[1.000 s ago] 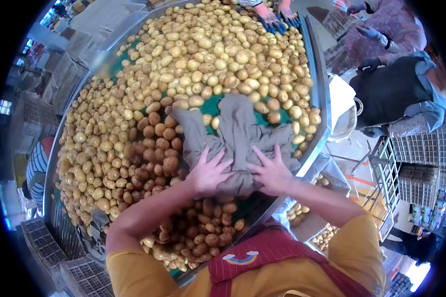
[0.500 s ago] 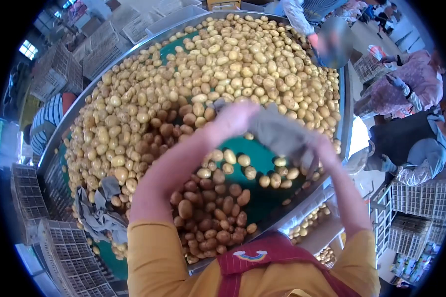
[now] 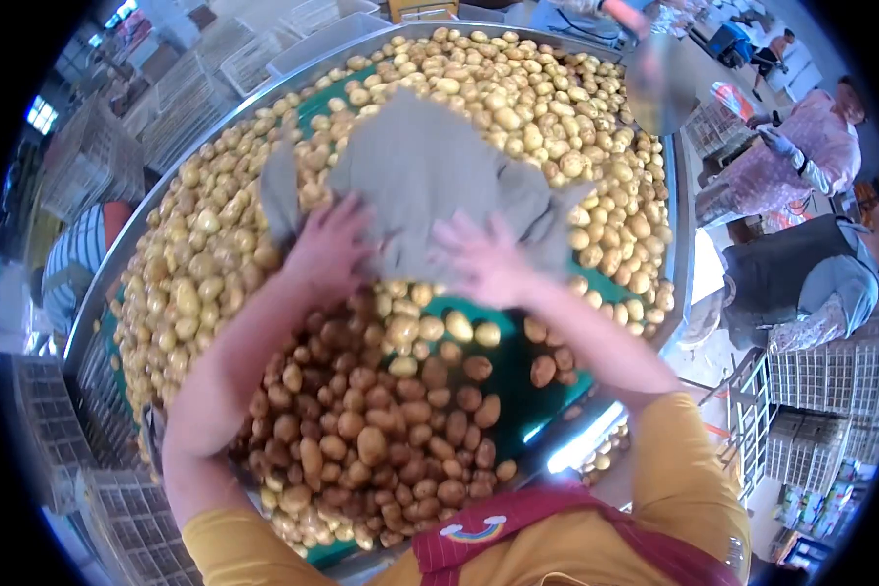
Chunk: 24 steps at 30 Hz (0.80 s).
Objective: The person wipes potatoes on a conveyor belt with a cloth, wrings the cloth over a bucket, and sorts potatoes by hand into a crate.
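Note:
A grey cloth (image 3: pixel 415 161) lies spread over the potatoes (image 3: pixel 547 117) in the middle of the table. On its near left edge rests my left hand (image 3: pixel 330 249), fingers apart and somewhat blurred. My right hand (image 3: pixel 483 259) is on the near right part of the cloth, its fingers spread as well. Neither hand grips the fabric visibly. Closer to my body, between my forearms, is a heap of darker brown potatoes (image 3: pixel 371 444). Beneath the cloth, the potatoes are hidden.
A metal rim (image 3: pixel 156 200) borders the table, and its green surface (image 3: pixel 508 376) shows near me. Plastic crates (image 3: pixel 811 376) are stacked to the right, with more crates (image 3: pixel 137 527) at the left. Other people stand at the right, beyond the far rim and at the left.
The grey cloth was bunched and stretched between my hands; now it is laid out farther forward and left. Both hands have opened onto it. More brown potatoes show in front of me.

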Motion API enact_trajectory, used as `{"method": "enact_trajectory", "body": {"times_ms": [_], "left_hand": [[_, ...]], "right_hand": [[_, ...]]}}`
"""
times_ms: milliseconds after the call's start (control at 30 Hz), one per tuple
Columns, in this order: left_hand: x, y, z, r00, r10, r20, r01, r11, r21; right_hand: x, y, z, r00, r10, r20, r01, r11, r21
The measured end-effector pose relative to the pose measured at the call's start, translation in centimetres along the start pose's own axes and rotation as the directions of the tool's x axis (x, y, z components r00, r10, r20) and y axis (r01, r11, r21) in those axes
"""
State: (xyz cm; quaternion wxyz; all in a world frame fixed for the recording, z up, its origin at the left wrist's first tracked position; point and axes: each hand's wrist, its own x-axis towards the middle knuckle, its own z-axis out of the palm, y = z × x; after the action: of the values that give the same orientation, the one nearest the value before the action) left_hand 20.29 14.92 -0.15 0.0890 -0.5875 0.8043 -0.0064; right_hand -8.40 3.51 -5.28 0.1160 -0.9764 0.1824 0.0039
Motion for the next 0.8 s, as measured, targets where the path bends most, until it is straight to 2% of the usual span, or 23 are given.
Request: {"method": "enact_trajectory", "body": {"times_ms": [33, 67, 100, 167, 233, 267, 300, 367, 433, 500, 567, 633, 667, 700, 767, 800], "left_hand": [[0.0, -0.3, 5.8, 0.999, 0.026, 0.042, -0.027, 1.000, 0.016], [1.0, -1.1, 7.0, 1.000, -0.001, -0.009, 0.001, 0.999, -0.044], [2.3, -1.7, 7.8, 0.997, -0.033, -0.063, 0.026, 0.993, -0.112], [6.0, -3.6, 7.5, 0.962, -0.123, 0.243, 0.105, 0.991, 0.086], [8.6, -7.1, 9.2, 0.982, -0.186, 0.017, 0.181, 0.924, -0.337], [9.8, -6.3, 5.8, 0.956, -0.263, 0.131, 0.282, 0.945, -0.165], [11.1, -7.1, 8.3, 0.919, -0.395, -0.015, 0.382, 0.897, -0.224], [12.6, -7.7, 11.3, 0.843, -0.528, -0.100, 0.468, 0.813, -0.346], [11.9, -6.8, 11.6, 0.856, -0.517, -0.021, 0.472, 0.795, -0.381], [9.5, -4.2, 9.6, 0.909, -0.415, 0.033, 0.393, 0.829, -0.398], [5.7, -2.9, 12.6, 0.979, -0.180, -0.095, 0.124, 0.897, -0.423], [2.5, 2.4, 6.0, 0.975, -0.168, 0.146, 0.212, 0.902, -0.377], [0.8, 3.5, 7.7, 0.986, -0.102, 0.135, 0.140, 0.940, -0.310], [-0.8, 4.5, 9.6, 0.991, -0.037, 0.128, 0.068, 0.968, -0.241], [-2.0, 7.2, 4.2, 0.936, 0.127, 0.328, -0.023, 0.952, -0.304], [-3.1, 7.8, 6.8, 0.944, 0.202, 0.259, -0.145, 0.964, -0.223]], "right_hand": [[1.4, -0.8, 3.5, 0.999, 0.025, 0.022, -0.024, 0.998, -0.059], [2.6, -0.3, 3.9, 0.998, -0.038, -0.059, 0.028, 0.986, -0.162], [4.4, 0.9, 3.8, 0.996, -0.023, -0.083, 0.012, 0.991, -0.132], [7.4, 3.4, 4.0, 0.989, -0.004, -0.150, -0.011, 0.996, -0.094], [11.5, 6.6, 6.6, 0.963, 0.019, -0.269, -0.047, 0.994, -0.095], [12.9, 6.9, 5.6, 0.974, 0.113, -0.195, -0.115, 0.993, 0.000], [14.6, 7.2, 6.1, 0.955, 0.178, -0.237, -0.178, 0.984, 0.022], [15.8, 6.3, 5.6, 0.934, 0.308, -0.179, -0.292, 0.950, 0.112], [13.2, 4.9, 3.9, 0.947, 0.312, -0.079, -0.294, 0.938, 0.186], [9.5, 3.9, 2.6, 0.970, 0.242, 0.010, -0.241, 0.959, 0.152], [5.9, 2.1, 3.1, 0.980, 0.175, 0.095, -0.186, 0.973, 0.134], [1.7, -0.3, 2.6, 0.977, 0.120, 0.174, -0.147, 0.977, 0.151], [-1.0, -1.9, 1.4, 0.972, 0.086, 0.219, -0.125, 0.977, 0.171], [-3.6, -2.7, 4.1, 0.997, 0.032, 0.065, -0.045, 0.975, 0.216], [-9.2, -4.7, 4.9, 1.000, -0.015, 0.002, 0.014, 0.984, 0.177], [-11.7, -5.4, 5.4, 0.999, -0.042, -0.031, 0.046, 0.985, 0.164]]}}
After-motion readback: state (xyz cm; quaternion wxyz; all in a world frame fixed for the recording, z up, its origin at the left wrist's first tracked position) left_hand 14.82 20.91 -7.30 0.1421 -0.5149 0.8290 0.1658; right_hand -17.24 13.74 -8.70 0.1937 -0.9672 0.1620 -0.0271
